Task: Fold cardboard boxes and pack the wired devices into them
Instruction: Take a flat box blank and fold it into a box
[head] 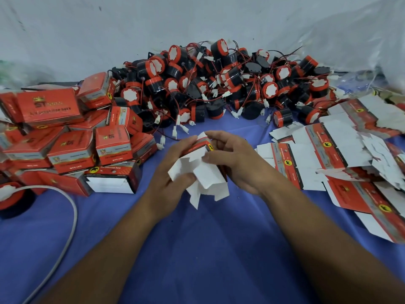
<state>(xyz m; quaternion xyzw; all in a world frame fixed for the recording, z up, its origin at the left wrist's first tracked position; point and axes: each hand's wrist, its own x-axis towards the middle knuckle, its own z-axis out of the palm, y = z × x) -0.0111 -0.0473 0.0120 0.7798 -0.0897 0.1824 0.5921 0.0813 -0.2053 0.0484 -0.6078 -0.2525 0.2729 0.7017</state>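
Both hands hold one partly folded cardboard box [202, 172] above the blue cloth in the middle of the view. Its white inner flaps hang toward me and its red printed side faces away. My left hand [173, 170] grips the box's left side with curled fingers. My right hand [234, 163] grips its right side, thumb on a white flap. Behind them lies a large heap of wired devices [219, 84], black and red cylinders with thin wires and white plugs.
Folded red boxes [72, 137] are stacked at the left, one with an open end [111, 183]. Flat unfolded box blanks [341, 154] spread over the right side. A grey cable [70, 227] curves along the left. Blue cloth [197, 249] covers the table.
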